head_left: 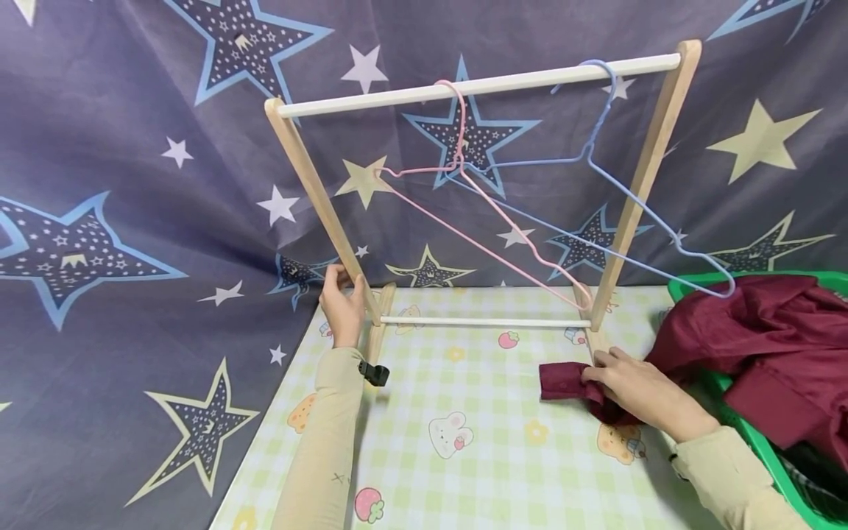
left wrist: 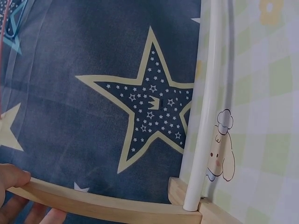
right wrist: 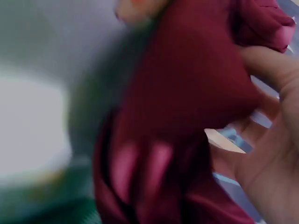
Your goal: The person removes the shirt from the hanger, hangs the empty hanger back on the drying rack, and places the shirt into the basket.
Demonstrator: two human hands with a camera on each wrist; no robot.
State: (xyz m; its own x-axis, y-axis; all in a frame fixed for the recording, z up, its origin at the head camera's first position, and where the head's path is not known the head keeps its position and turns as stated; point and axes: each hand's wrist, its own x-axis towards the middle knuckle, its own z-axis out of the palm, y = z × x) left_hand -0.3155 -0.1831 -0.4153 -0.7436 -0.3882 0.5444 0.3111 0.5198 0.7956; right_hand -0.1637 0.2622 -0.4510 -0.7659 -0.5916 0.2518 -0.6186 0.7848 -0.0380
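Note:
My left hand grips the lower part of the wooden left post of a small clothes rack; in the left wrist view the thumb and fingers lie on both sides of the wood. With my right hand I hold a maroon garment near a cuff, which lies at the table's middle right. The rest of that garment heaps over a green basket. In the right wrist view the maroon cloth hangs from the hand, partly blurred.
A pink hanger and a blue hanger hang from the rack's white top bar; the blue one's tip reaches over the basket. A white lower bar spans the posts. Behind stands a star-patterned curtain; a checked cloth covers the table.

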